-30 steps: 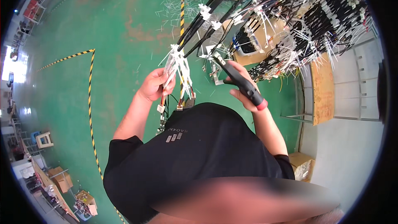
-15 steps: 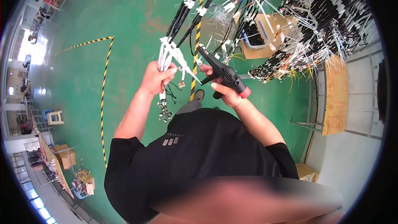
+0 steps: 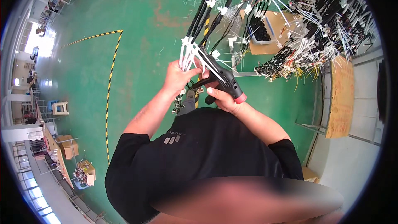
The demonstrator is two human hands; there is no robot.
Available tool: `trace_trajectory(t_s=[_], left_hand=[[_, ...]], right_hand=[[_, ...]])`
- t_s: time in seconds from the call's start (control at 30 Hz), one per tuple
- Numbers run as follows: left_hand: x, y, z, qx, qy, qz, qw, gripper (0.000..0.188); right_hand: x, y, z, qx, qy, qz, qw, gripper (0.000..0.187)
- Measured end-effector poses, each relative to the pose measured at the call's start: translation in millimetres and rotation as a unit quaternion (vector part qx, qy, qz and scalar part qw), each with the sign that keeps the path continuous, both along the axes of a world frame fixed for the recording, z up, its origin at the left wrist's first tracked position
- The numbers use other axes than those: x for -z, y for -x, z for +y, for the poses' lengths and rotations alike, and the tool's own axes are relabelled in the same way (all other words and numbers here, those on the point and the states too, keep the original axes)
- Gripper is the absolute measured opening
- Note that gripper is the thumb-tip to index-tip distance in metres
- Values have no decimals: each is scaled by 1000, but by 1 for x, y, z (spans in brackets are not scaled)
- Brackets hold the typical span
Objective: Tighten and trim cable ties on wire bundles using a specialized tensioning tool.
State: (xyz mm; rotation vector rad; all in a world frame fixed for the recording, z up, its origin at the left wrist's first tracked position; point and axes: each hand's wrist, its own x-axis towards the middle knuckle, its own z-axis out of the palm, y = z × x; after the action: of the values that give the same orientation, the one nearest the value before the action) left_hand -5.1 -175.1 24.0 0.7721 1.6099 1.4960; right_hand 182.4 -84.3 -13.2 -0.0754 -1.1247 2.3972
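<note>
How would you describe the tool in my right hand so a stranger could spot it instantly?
Find the black shirt at the lower centre, then look just above it to the right hand. Held there is the black gun-shaped tool, slanting up to the left. Unlike the thinner black cables nearby, it has a thick body and a red rear end.

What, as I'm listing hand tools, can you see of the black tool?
The black tool is gun-shaped and plastic-looking, with a long nose, a lever and a red end. The right hand grips it tilted, nose toward the upper left by white strips, red end toward the lower right. A strip appears to lie along the nose; its tip is hard to make out.
</note>
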Motion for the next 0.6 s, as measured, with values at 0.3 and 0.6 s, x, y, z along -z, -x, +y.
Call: trace_trajectory(t_s=[0.3, 0.6], left_hand=[[-4, 39, -10, 6, -11, -81, 997, 13], [-31, 72, -21, 67, 12, -149, 986, 10]], right_hand=[[-11, -35, 19, 146, -253, -161, 943, 46], [-42, -37, 78, 172, -582, -94, 789, 43]])
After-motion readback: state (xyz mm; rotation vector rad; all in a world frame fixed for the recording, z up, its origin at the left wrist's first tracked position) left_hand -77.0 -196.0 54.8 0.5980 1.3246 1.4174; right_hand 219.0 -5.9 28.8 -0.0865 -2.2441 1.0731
